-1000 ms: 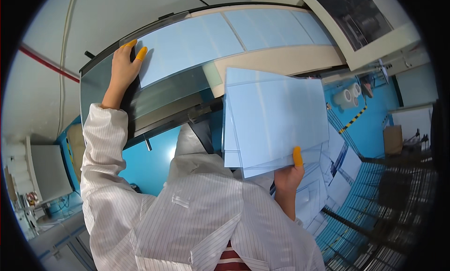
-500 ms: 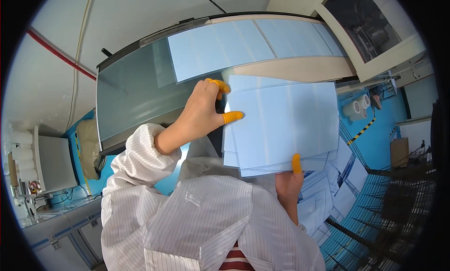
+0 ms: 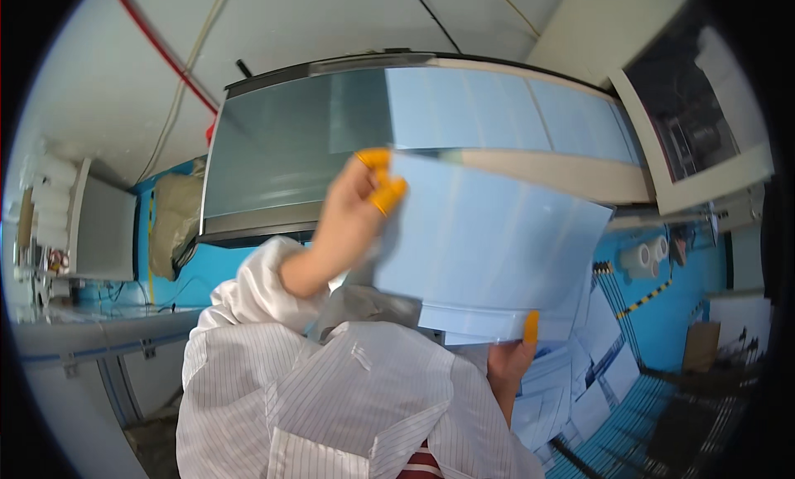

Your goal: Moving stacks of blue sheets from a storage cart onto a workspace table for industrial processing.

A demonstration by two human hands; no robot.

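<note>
My left hand (image 3: 335,222), with yellow finger cots on thumb and fingers, pinches the upper left corner of the top pale-blue sheet (image 3: 489,239). That sheet is slightly blurred and skewed against the stack of sheets (image 3: 484,323) under it, whose lower edges stick out. Supporting the stack from below, my right hand (image 3: 513,359) keeps its yellow-capped thumb on the near edge; its other fingers are hidden beneath. Beyond my hands, more blue sheets (image 3: 468,106) lie in a row on the conveyor belt (image 3: 538,168).
A dark glassy surface (image 3: 265,152) forms the conveyor's left part. At the right end stands a machine housing with a window (image 3: 696,98). Many loose sheets (image 3: 546,388) lie by a black wire rack (image 3: 687,421). White rolls (image 3: 642,257) sit on the blue floor, right.
My left hand has taken the top sheet's corner and shifted the sheet up and left off the stack. The whole view has swung, so the conveyor appears farther right and lower.
</note>
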